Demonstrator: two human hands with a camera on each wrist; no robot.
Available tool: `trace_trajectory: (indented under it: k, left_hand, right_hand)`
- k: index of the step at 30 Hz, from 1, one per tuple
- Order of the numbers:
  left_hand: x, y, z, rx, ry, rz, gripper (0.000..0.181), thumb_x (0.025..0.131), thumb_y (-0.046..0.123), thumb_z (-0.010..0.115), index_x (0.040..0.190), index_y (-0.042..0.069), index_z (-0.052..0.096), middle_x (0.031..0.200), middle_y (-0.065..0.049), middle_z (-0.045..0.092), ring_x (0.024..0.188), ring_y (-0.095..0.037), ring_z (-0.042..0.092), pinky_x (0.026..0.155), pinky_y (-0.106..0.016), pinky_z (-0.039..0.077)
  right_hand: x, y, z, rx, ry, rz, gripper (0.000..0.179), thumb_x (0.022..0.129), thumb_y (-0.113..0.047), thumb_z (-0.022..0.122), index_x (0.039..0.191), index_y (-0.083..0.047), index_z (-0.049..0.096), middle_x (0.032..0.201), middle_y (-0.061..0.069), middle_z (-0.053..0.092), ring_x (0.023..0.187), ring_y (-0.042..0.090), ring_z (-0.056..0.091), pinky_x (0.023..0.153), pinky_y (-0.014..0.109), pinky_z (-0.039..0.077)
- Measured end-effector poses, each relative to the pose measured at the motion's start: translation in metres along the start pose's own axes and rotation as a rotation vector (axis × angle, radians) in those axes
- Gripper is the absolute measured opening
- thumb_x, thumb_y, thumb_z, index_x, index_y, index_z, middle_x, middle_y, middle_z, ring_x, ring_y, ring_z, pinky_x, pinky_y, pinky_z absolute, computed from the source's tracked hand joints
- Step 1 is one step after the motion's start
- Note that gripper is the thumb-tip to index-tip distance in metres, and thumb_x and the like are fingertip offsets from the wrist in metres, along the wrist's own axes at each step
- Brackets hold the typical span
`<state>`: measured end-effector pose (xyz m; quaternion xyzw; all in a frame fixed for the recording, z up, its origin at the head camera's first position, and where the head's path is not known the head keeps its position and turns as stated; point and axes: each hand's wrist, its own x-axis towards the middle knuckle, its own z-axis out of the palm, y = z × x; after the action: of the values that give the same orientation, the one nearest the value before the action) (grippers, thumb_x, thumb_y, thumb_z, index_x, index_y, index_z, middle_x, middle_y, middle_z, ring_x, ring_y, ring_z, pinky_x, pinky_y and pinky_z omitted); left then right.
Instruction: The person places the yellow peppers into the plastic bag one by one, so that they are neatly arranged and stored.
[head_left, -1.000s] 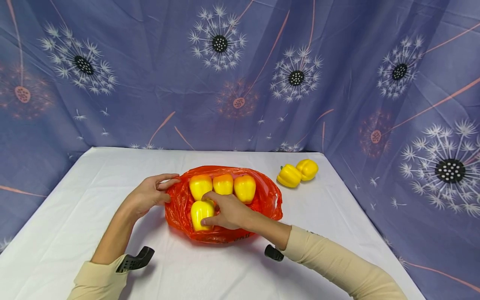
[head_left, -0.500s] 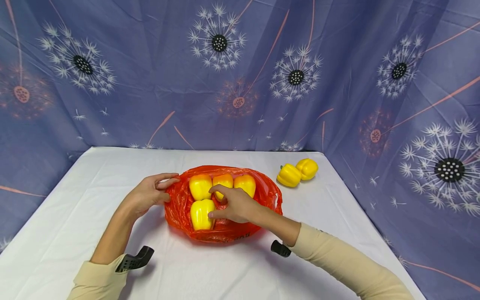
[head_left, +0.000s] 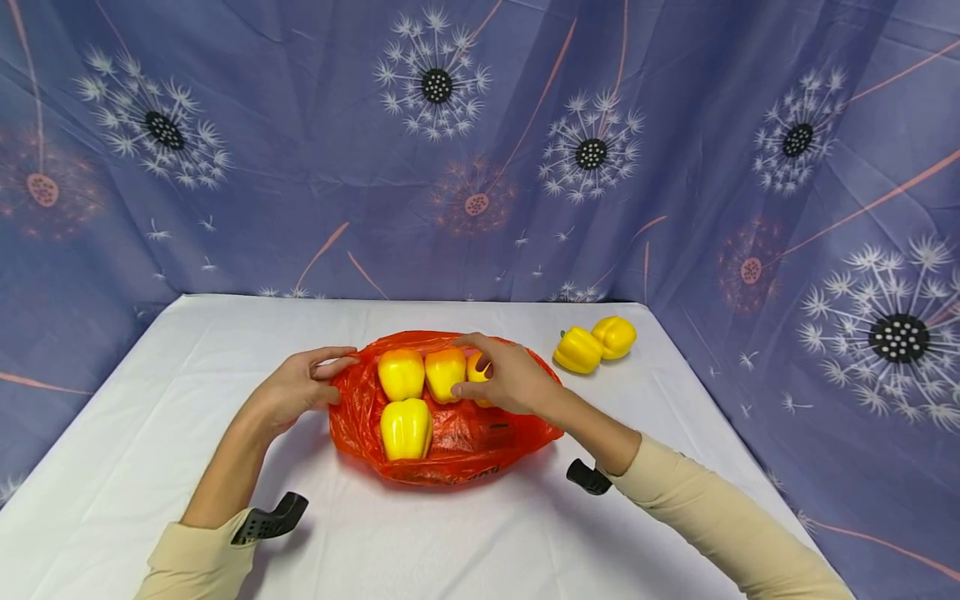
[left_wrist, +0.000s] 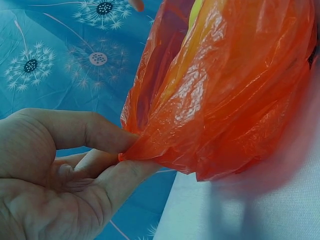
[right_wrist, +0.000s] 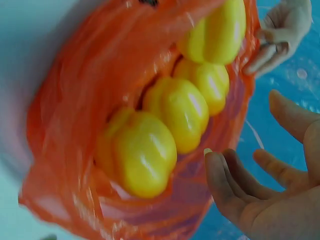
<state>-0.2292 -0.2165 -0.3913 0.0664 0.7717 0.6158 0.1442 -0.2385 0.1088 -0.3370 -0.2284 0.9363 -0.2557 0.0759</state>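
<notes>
A red plastic bag [head_left: 457,433] lies with its mouth spread on the white table. Inside it are several yellow bell peppers: three along the back, with one pepper [head_left: 406,429] in front at the left. My left hand [head_left: 296,387] pinches the bag's left edge between thumb and fingers, as the left wrist view also shows. Over the bag's right half hovers my right hand [head_left: 510,375], fingers spread and holding nothing. In the head view it partly covers the rightmost pepper [right_wrist: 142,155], which shows whole in the right wrist view.
Two more yellow bell peppers [head_left: 578,350] lie touching on the table's back right. The white cloth-covered table [head_left: 420,550] ends at a blue dandelion-print curtain [head_left: 300,167] behind and to the right. A black camera mount [head_left: 272,518] sits on the left wrist.
My right hand has left the front pepper and moved right and back over the bag, fingers apart. The left hand keeps its hold on the bag's edge.
</notes>
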Motion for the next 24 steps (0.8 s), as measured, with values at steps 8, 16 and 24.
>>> trace_trajectory:
  k: [8,16,24]
  left_hand:
    - [0.001,-0.001,0.001,0.006,0.008,-0.017,0.078,0.080,-0.009,0.057,0.155,-0.002,0.035,0.151,-0.024,0.048,0.110,-0.008,0.062,0.075,-0.027,0.058]
    - [0.001,0.000,0.001,0.010,0.007,-0.014,0.078,0.080,-0.009,0.057,0.155,-0.002,0.035,0.151,-0.024,0.048,0.113,-0.010,0.061,0.077,-0.027,0.059]
    - [0.000,0.000,0.001,0.019,0.017,-0.018,0.078,0.080,-0.008,0.057,0.155,-0.003,0.035,0.150,-0.023,0.049,0.113,-0.011,0.061,0.078,-0.028,0.059]
  right_hand:
    - [-0.003,0.014,-0.028,-0.006,0.101,0.035,0.071,0.086,-0.036,0.080,0.149,-0.027,0.049,0.125,0.014,0.066,0.109,0.031,0.063,0.086,0.044,0.055]
    - [-0.013,0.038,-0.047,-0.026,0.210,0.070,0.076,0.084,-0.033,0.081,0.151,-0.023,0.047,0.129,0.015,0.063,0.111,0.034,0.059,0.088,0.047,0.054]
    - [-0.020,0.074,-0.061,-0.033,0.321,0.103,0.077,0.085,-0.032,0.080,0.152,-0.019,0.045,0.141,0.018,0.059,0.119,0.039,0.058,0.093,0.055,0.053]
